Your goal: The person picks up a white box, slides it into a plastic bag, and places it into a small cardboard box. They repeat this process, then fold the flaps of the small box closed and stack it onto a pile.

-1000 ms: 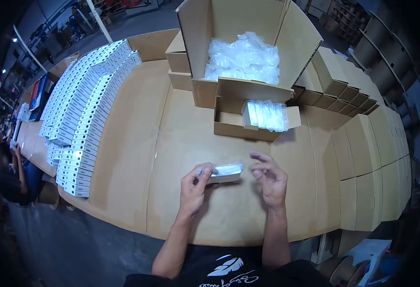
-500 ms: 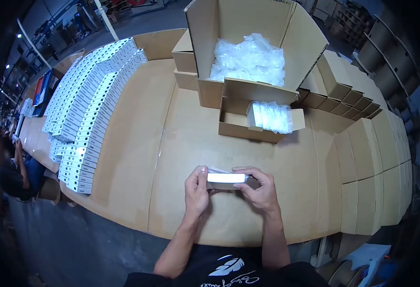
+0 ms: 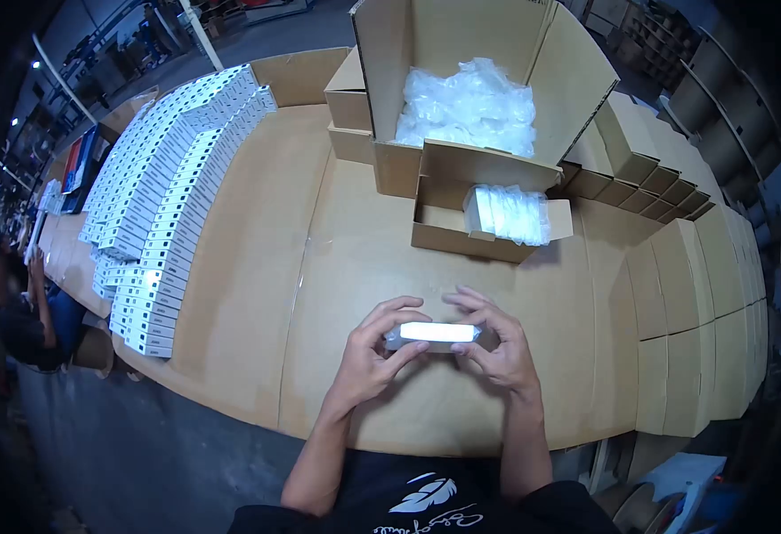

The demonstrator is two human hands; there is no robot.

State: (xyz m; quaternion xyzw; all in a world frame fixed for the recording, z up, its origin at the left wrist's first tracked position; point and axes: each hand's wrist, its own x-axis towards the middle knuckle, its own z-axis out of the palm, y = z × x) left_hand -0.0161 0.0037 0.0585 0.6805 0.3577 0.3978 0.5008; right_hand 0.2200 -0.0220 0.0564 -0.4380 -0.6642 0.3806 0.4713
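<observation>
A small white box [image 3: 438, 332] in a clear plastic wrapper is held up over the near part of the table, its bright narrow side toward me. My left hand [image 3: 378, 352] grips its left end, the thumb along the lower edge and the fingers curled behind. At the other end my right hand [image 3: 499, 349] pinches it, thumb below and fingers bent above and behind. Beyond the hands stands an open carton [image 3: 466, 244], where several plastic-wrapped boxes [image 3: 513, 215] are lined up in the right part.
A large open carton [image 3: 577, 93] at the back holds a heap of clear plastic bags [image 3: 469, 109]. Stacked white boxes [image 3: 154, 231] cover the left side of the cardboard-covered table [image 3: 248, 267]. Brown cartons [image 3: 679, 329] are piled on the right. Another person [image 3: 30, 307] sits at far left.
Both hands have shifted slightly right with the box. The left thumb has gone from upright at the box's end to its lower edge, and the left fingers now curl behind.
</observation>
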